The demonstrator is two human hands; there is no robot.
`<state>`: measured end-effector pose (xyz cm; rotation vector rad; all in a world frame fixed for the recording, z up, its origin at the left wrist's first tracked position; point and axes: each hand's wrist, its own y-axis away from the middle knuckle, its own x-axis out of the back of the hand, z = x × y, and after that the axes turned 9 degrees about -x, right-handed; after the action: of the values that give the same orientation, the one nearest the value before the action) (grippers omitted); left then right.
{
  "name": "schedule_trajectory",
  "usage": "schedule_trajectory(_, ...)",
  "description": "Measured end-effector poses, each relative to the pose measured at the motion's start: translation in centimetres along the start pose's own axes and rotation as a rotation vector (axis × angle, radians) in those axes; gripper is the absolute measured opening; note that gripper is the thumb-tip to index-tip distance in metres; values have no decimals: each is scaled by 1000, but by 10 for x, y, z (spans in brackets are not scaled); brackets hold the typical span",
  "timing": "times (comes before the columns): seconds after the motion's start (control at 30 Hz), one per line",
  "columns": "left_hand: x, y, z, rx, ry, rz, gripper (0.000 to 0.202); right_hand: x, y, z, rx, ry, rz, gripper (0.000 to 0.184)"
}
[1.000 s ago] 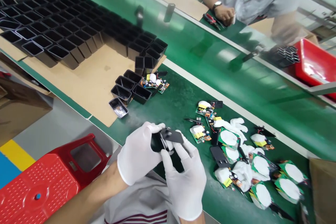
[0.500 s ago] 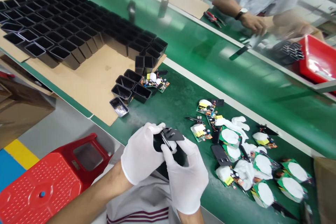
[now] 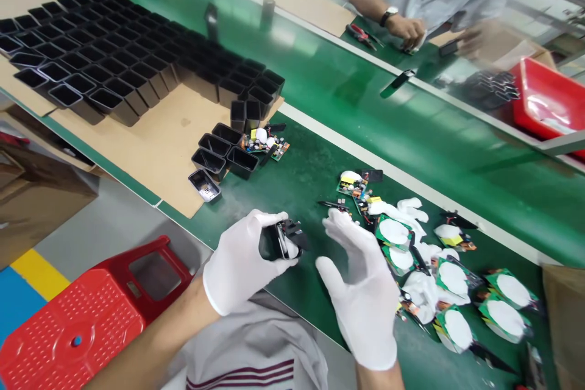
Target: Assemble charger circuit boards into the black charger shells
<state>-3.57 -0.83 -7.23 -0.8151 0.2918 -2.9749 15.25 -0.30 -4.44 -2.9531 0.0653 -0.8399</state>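
Observation:
My left hand [image 3: 249, 262], in a white glove, grips a black plastic case [image 3: 287, 241] between thumb and fingers near the bench's front edge. White material and a dark flap show at the case's mouth; the rest of its contents is hidden. To the right, my right hand [image 3: 365, 292], gloved too, is apart from the case with thumb and fingers spread and nothing in it. Just beyond its fingertips lies a circuit board with a yellow part [image 3: 351, 181]. More green boards with round white pads [image 3: 454, 277] lie right of this hand.
Rows of open black cases [image 3: 109, 67] stand on cardboard [image 3: 159, 152] at the left. A few cases [image 3: 205, 186] and a circuit board [image 3: 269, 145] sit nearer. Red stool [image 3: 68, 329] below left. Across the bench, a person works beside a red bin [image 3: 548, 97].
My right hand has let go of the case and moved right, its fingers opening. The left hand keeps hold of the case. Across the bench, the other person's hands have shifted.

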Motion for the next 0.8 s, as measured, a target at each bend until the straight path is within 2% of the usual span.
schedule_trajectory(0.1,9,-4,1,-1,67,-107,56,1,-13,-3,122,0,-155,40)
schedule_trajectory(0.13,10,-4,1,-5,88,-110,56,-3,-14,-5,165,-6,-144,36)
schedule_trajectory(0.23,7,-3,1,-34,118,-61,55,-14,-9,-14,233,-5,4,27)
schedule_trajectory(0.37,-4,3,-3,-104,112,27,52,-24,13,-23,193,144,187,24)
schedule_trajectory(0.43,-8,6,-5,-127,99,49,51,-27,22,-24,161,192,200,23)
schedule_trajectory(0.53,-12,7,-8,-162,85,70,51,-29,27,-24,141,162,135,17)
schedule_trajectory(0.7,-12,6,-7,-190,79,83,40,-27,22,-19,261,345,138,36)
schedule_trajectory(0.8,-11,7,-4,-139,65,74,39,-26,20,-16,301,492,167,32)
